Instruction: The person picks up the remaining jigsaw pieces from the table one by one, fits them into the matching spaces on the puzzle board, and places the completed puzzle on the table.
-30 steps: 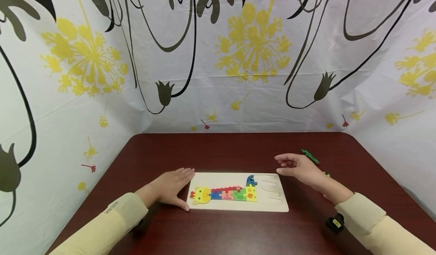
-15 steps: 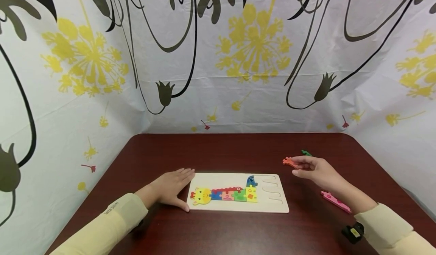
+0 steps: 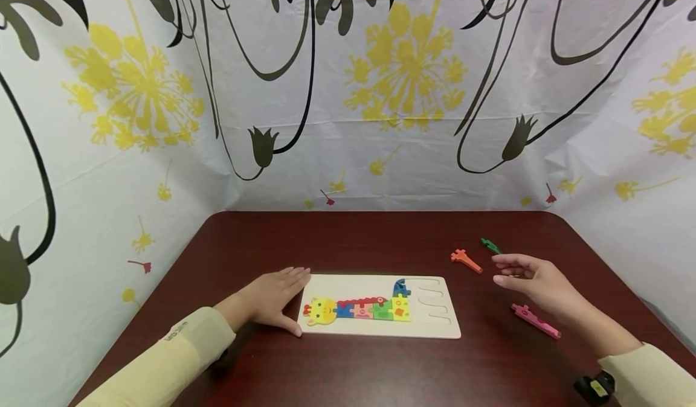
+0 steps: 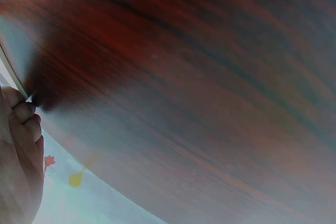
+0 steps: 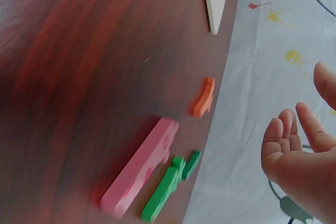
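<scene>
A pale wooden puzzle board [image 3: 435, 330] lies on the dark red table [image 3: 353, 244], with a giraffe of coloured pieces [image 3: 359, 309] set into it and bare slots at its right end. My left hand [image 3: 274, 301] rests flat on the table against the board's left edge. My right hand [image 3: 535, 281] hovers open and empty right of the board. Near it lie an orange piece [image 3: 466, 260] [image 5: 203, 97], a green piece [image 3: 490, 246] [image 5: 167, 186] and a long pink piece [image 3: 535, 321] [image 5: 139, 166].
Flower-printed white sheets [image 3: 348, 93] wall in the table at the back and on both sides. The left wrist view shows only blurred table wood [image 4: 199, 93] and my fingers [image 4: 18, 145].
My right hand drew back from the board to the right, held the orange piece half a second ago, and has let it go onto the table. The left hand stayed put.
</scene>
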Demonstrator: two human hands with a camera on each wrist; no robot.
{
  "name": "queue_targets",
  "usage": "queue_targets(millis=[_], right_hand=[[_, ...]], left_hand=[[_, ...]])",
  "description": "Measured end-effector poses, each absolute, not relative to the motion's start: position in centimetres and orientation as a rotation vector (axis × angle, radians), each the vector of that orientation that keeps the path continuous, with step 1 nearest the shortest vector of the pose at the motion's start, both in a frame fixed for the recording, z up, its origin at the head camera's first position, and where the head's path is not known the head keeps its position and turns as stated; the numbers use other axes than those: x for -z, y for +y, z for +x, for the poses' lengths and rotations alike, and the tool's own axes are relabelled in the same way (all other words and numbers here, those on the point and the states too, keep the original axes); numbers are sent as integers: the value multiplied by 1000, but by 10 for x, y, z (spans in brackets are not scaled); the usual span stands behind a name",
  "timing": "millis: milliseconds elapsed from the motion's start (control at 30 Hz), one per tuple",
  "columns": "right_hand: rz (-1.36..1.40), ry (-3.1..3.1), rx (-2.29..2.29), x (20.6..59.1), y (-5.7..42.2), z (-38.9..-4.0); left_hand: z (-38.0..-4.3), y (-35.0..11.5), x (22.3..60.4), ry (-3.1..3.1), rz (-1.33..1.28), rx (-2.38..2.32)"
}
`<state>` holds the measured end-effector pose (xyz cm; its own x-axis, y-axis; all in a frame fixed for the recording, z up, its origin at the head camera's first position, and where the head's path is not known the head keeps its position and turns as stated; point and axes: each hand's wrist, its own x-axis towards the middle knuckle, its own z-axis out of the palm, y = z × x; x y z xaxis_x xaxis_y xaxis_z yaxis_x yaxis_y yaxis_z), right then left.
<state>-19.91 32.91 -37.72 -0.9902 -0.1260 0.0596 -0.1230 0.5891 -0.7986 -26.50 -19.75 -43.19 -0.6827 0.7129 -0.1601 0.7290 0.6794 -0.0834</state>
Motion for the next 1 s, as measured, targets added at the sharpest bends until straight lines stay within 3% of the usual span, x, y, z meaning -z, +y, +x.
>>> queue_targets(millis=[1000], right_hand=[[-13, 2839, 1308, 412, 407, -159]], left_hand=[[-264, -197, 430, 2774, 1195, 219]])
